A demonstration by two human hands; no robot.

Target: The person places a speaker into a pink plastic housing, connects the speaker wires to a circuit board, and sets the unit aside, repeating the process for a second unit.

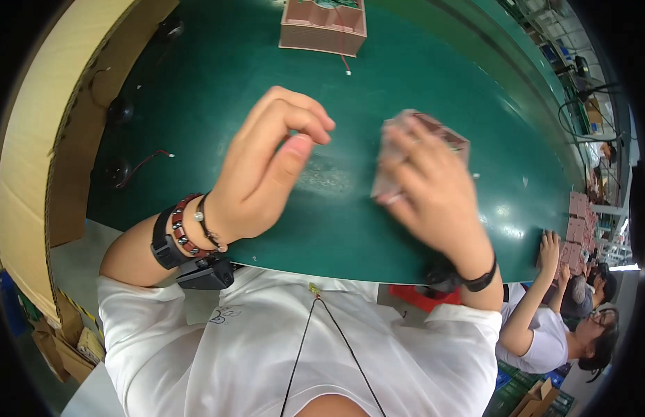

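My left hand (pixel 272 156) hovers over the green tabletop with its fingers loosely curled, thumb apart from them and nothing visible between. To its right, my right hand (pixel 434 184) is smeared by motion. Its fingers lie over the left side of an open pink plastic box (pixel 456 141) and its thumb is at the near edge, so it appears to grip the box. Much of that box is hidden under the hand. Farther off, another pink box (pixel 321 38) stands with a green board inside and a thin red-and-black wire (pixel 343 52) hanging over its front.
Several dark round parts lie along the left of the green table (pixel 322 229), one with a wire (pixel 145 161) ending in a white plug. A large cardboard box (pixel 41 118) borders that side. At right, a co-worker's hand (pixel 549 249) rests near stacked pink boxes (pixel 578 226).
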